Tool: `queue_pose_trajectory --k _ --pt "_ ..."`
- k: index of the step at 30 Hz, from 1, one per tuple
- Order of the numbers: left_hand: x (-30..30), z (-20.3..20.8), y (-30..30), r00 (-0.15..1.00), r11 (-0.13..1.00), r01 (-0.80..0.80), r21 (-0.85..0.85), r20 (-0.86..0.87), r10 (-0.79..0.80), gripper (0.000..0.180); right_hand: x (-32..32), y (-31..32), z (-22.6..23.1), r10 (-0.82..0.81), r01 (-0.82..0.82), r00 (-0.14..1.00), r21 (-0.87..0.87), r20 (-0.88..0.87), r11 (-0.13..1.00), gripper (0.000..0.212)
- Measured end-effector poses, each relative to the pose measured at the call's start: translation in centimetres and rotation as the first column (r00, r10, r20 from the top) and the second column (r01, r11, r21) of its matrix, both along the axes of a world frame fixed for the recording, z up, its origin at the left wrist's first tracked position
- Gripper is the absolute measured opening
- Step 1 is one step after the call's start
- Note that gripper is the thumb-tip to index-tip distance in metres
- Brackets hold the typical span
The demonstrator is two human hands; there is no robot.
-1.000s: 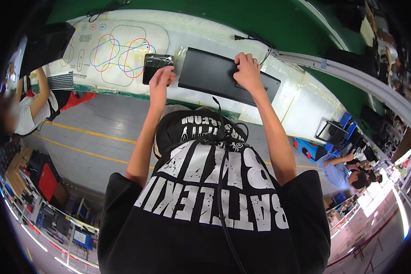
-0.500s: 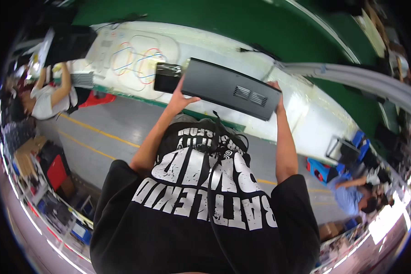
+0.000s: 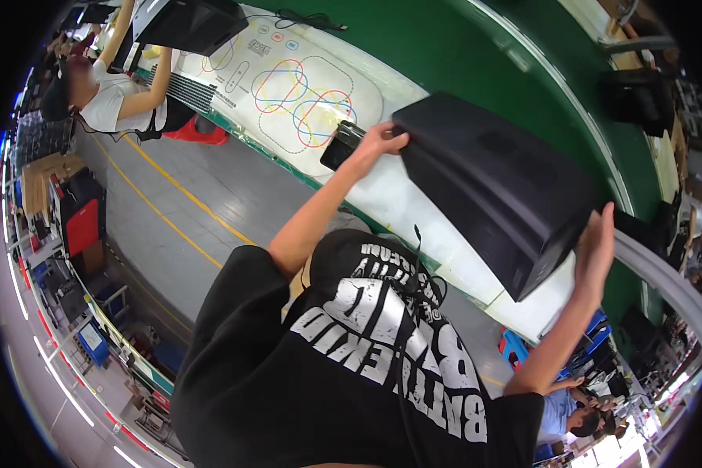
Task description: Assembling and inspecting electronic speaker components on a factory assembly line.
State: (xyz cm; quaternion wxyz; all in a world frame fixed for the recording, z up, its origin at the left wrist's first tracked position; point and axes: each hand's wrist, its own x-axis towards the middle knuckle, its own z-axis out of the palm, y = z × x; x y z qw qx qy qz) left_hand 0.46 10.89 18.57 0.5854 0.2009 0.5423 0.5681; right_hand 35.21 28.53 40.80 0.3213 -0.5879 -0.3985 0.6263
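Observation:
A large black box-shaped device (image 3: 495, 183), broad-faced and tapered, is held up at a tilt over the workbench. At its upper left corner my left hand (image 3: 378, 147) grips the edge, thumb on the near side. My right hand (image 3: 595, 246) clasps the opposite end, with its fingers partly hidden behind the casing. Just left of my left hand, a small black glossy box (image 3: 342, 146) lies on the bench. The underside of the device is out of sight, so its exact kind does not show.
The white workbench (image 3: 437, 226) carries a printed mat (image 3: 304, 101) with coloured loops. A black cable (image 3: 308, 19) lies on the green surface beyond. To the left a co-worker (image 3: 125, 101) handles another black device (image 3: 191, 23). A grey metal rail (image 3: 663, 269) runs at the right.
Both hands have carried the device rightward and up, tilting it so a broad black face shows instead of the vented grey side. My view has turned too. The small box stays on the bench.

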Motion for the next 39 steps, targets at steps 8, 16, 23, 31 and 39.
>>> queue_pose_trajectory --k 8,16,23,31,39 --pt "-5.5 -5.4 3.9 0.929 0.965 -0.243 0.097 -0.264 0.261 0.035 -14.8 11.3 3.9 0.289 -0.273 0.955 -0.182 0.071 0.945 0.026" --pt "-15.1 -10.3 -7.2 0.611 0.999 -0.035 -0.028 -0.792 0.000 0.026 -11.9 20.1 -1.2 -0.369 0.293 0.919 -0.382 -0.141 0.876 0.030" --pt "-13.7 -13.6 -4.8 0.441 0.929 0.359 0.089 -0.894 -0.085 0.025 0.4 29.3 -8.8 -0.678 0.554 0.703 -0.432 -0.215 0.712 0.037" --pt "-13.9 -15.0 -5.8 0.419 0.959 0.267 0.091 -0.908 -0.030 0.011 3.9 24.3 -10.6 -0.794 0.494 0.521 -0.647 -0.314 0.580 0.044" --pt "-14.3 -16.4 -4.5 0.337 0.978 0.165 0.131 -0.939 0.069 0.015 5.7 25.2 -10.8 -0.647 0.403 0.659 -0.546 -0.384 0.734 0.048"
